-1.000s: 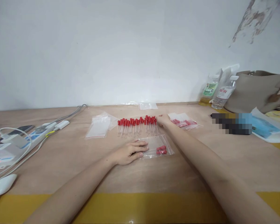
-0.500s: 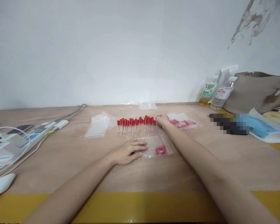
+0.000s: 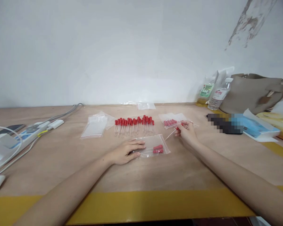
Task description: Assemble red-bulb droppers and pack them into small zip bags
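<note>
My left hand [image 3: 126, 151] lies flat on the left end of a clear zip bag [image 3: 147, 142], its fingers stretched out. Two red-bulbed droppers [image 3: 158, 147] lie inside that bag. Just right of the bag's right end, my right hand [image 3: 186, 134] pinches one dropper [image 3: 170, 134] by its red bulb, its thin clear tip pointing down and left toward the bag. Beyond the bag, a row of red-bulbed droppers [image 3: 133, 122] lies side by side. Filled bags of droppers [image 3: 171, 121] lie behind my right hand, which partly hides them.
Flat clear bags [image 3: 94, 126] are stacked at left, and another bag [image 3: 146, 106] lies by the wall. A power strip [image 3: 25, 135] with cables takes up the left side. At right are bottles [image 3: 218, 94], a grey handbag [image 3: 252, 94] and a blue packet [image 3: 259, 125].
My right hand has moved from the right end of the dropper row, right and nearer, bringing one dropper beside the bag. My left hand stays on the bag. The view has shifted slightly.
</note>
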Tool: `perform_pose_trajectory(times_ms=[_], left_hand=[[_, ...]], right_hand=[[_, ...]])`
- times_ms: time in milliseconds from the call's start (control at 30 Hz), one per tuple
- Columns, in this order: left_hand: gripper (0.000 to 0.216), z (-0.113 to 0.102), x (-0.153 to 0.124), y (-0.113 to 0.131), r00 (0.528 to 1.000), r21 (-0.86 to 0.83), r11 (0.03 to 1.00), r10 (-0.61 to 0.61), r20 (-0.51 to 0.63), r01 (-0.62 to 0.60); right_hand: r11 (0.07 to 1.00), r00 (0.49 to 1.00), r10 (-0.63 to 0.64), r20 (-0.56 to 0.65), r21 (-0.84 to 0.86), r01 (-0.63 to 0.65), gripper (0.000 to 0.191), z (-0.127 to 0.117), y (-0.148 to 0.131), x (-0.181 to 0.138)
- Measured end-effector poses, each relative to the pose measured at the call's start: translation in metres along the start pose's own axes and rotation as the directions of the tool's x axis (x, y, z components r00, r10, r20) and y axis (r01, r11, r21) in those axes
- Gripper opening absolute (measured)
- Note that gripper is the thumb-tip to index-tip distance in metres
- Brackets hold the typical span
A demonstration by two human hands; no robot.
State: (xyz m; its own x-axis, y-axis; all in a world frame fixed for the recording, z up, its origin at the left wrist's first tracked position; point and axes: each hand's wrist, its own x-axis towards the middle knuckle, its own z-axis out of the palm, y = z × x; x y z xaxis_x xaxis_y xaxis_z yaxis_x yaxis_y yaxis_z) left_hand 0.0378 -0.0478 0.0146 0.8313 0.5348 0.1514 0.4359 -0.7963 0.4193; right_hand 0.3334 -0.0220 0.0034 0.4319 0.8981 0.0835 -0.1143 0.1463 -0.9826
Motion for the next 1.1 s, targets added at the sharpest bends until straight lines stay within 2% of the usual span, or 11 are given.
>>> perform_pose_trajectory(times_ms=[167,367,500,633,767,833,933,1000,1100], left_hand=[[0.037,0.0,-0.001,0.0,1.0,0.002,1.0,-0.004,-0.002,0.004],[0.037,0.001,0.0,-0.001,1.0,0.003,1.0,-0.001,0.005,0.001],[0.037,0.001,0.0,-0.001,1.0,0.005,1.0,0.001,-0.003,-0.001],[0.042,0.0,0.0,0.003,1.0,-0.02,1.0,-0.012,-0.019,0.012],[0.053,-0.001,-0.001,0.006,0.998,-0.042,0.998,-0.038,-0.057,0.035],[0.054,-0.001,-0.001,0.006,0.998,-0.036,0.999,-0.04,-0.057,0.038],[0.054,0.0,-0.001,0.006,0.998,-0.016,0.998,-0.057,-0.042,0.056],[0.054,0.0,-0.001,0.005,0.998,-0.007,0.998,-0.06,-0.036,0.06],[0.054,0.0,-0.001,0.005,0.998,-0.007,0.999,-0.052,-0.041,0.052]], right_hand=[[0.992,0.996,0.081,0.04,0.094,-0.084,0.032,0.005,0.01,-0.01],[0.996,0.996,-0.07,-0.047,0.042,0.072,0.034,-0.01,0.005,-0.001],[0.999,0.999,-0.035,-0.028,0.028,0.036,0.034,-0.01,0.006,-0.004],[0.985,0.987,0.114,0.111,0.118,-0.127,0.032,0.001,0.009,-0.02],[0.96,0.915,0.237,0.327,0.068,-0.272,0.032,0.002,0.008,-0.034],[0.968,0.87,0.245,0.427,-0.06,-0.243,0.032,-0.001,0.006,-0.034],[0.963,0.833,0.207,0.514,-0.256,-0.082,0.03,-0.003,0.006,-0.032],[0.953,0.825,0.179,0.536,-0.302,-0.01,0.029,0.0,0.006,-0.03],[0.956,0.795,0.166,0.583,-0.292,0.015,0.028,0.007,0.007,-0.033]])
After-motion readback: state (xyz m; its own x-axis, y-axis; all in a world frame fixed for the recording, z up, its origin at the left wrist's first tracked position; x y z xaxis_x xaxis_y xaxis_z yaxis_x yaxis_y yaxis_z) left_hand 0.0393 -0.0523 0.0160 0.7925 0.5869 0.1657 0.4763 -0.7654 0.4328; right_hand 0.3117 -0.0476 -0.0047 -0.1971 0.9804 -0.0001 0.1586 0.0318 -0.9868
